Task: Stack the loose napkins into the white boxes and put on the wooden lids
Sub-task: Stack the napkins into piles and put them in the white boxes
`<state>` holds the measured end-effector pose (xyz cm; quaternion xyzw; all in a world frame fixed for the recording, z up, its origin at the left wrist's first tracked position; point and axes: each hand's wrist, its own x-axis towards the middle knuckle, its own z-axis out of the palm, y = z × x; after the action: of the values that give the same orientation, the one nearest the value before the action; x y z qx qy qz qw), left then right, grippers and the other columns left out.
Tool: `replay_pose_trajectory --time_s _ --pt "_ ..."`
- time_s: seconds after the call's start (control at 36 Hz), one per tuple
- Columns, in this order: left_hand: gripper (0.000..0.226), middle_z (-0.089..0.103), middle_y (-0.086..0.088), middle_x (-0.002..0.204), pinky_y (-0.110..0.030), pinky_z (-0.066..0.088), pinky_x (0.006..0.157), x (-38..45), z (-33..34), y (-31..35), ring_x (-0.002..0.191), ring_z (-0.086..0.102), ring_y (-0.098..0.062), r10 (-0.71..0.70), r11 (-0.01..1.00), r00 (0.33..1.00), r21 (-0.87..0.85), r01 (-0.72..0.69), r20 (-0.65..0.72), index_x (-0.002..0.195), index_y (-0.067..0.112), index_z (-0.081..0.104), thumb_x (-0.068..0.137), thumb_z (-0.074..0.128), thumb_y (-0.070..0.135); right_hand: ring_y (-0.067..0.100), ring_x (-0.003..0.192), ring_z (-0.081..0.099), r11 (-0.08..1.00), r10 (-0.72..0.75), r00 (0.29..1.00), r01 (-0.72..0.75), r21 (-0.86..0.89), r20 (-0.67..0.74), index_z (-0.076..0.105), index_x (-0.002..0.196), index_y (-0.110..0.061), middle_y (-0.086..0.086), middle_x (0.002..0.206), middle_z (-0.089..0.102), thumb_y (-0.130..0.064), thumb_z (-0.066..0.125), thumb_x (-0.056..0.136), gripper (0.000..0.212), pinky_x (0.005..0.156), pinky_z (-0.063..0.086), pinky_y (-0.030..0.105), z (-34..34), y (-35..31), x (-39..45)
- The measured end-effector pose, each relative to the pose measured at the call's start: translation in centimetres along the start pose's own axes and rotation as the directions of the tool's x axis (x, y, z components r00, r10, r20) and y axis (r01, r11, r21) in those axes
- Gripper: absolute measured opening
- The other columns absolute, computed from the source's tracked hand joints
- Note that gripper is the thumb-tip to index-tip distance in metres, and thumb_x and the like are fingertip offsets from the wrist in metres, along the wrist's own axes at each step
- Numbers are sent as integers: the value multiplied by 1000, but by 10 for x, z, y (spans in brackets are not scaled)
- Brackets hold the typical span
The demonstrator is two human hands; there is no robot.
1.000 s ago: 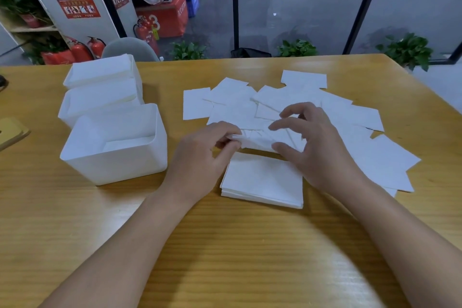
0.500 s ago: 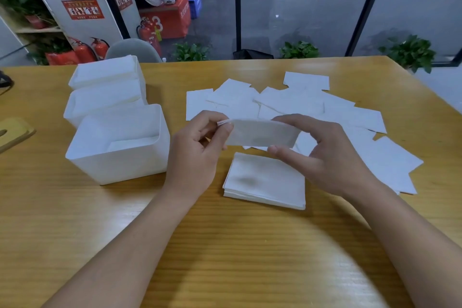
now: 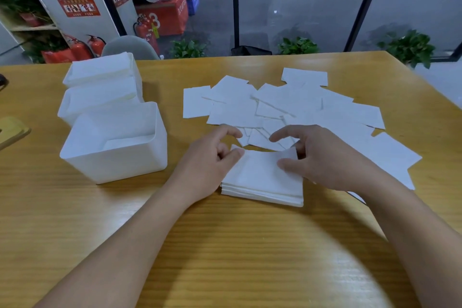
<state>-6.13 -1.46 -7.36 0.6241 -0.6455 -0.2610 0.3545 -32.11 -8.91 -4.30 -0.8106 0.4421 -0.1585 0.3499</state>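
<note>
Squaring a napkin onto the small stack at table centre, the left hand and right hand pinch its far corners, so next, I judge, comes gathering loose napkins at twelve o'clock for the nearest white box at nine.

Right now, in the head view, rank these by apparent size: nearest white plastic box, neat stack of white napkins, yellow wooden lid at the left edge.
1. Nearest white plastic box
2. Neat stack of white napkins
3. Yellow wooden lid, though the frame cuts it off, so its rank is unsure.
</note>
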Motion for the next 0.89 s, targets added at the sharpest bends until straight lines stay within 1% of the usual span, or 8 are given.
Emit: replay_pose_trajectory --time_s 0.14,0.22,0.33,0.42,0.53,0.64,0.75,0.89 --pt "18 61 3 66 -34 53 65 2 -1 -7 60 58 -11 -16 988 1000 154 12 25 124 43 62 107 65 48 -6 70 58 987 11 999 -4 -158 40 69 118 -44 -16 67 58 -34 84 87 35 63 41 20 1 -2 -2" --pt "18 62 8 73 -36 55 70 3 -4 -9 69 60 -10 -6 981 999 192 14 -39 118 43 67 103 68 52 0 72 56 982 -13 999 4 -187 -47 72 109 -44 -13 85 61 -41 88 79 34 65 42 22 -2 2 0" --pt "39 56 24 121 -25 49 94 1 -6 -10 114 56 0 26 992 999 124 -29 21 136 48 62 99 69 62 -3 99 58 987 -42 995 27 -155 -94 72 110 -46 -22 109 64 -57 87 79 36 77 45 20 -6 1 -2" --pt "59 48 33 138 -34 41 115 -1 -3 -10 140 38 4 24 982 987 180 -53 160 148 51 52 95 69 71 -8 96 60 995 4 1000 -4 -99 1 71 115 -45 -24 112 66 -59 87 81 40 79 46 20 0 -4 -11" --pt "73 47 34 143 -45 36 123 -1 1 -14 145 30 -2 0 971 985 235 -42 172 151 51 50 87 69 81 -1 106 60 982 35 999 -27 -189 38 67 125 -42 -22 119 62 -56 85 82 49 93 52 29 13 -14 -19" --pt "74 48 30 147 -47 33 124 -2 2 -12 145 30 -4 3 968 988 246 -42 157 151 50 52 86 69 81 11 99 64 958 99 992 -74 -277 76 68 119 -41 -16 106 66 -57 82 82 43 86 53 34 15 -25 -16" --pt "72 48 27 150 -48 31 124 -8 2 -5 144 28 -3 -4 970 990 240 -31 141 152 50 50 89 70 76 13 106 62 931 213 971 -167 -324 111 58 128 -43 -19 117 63 -64 82 77 60 90 53 38 13 -31 -11" --pt "82 52 23 143 -47 38 122 -18 1 1 143 38 -9 -59 988 996 148 48 70 154 57 43 82 76 78 20 84 69 963 243 966 -231 -137 84 75 94 -24 -3 89 73 -51 92 72 39 69 45 34 13 -31 -19"
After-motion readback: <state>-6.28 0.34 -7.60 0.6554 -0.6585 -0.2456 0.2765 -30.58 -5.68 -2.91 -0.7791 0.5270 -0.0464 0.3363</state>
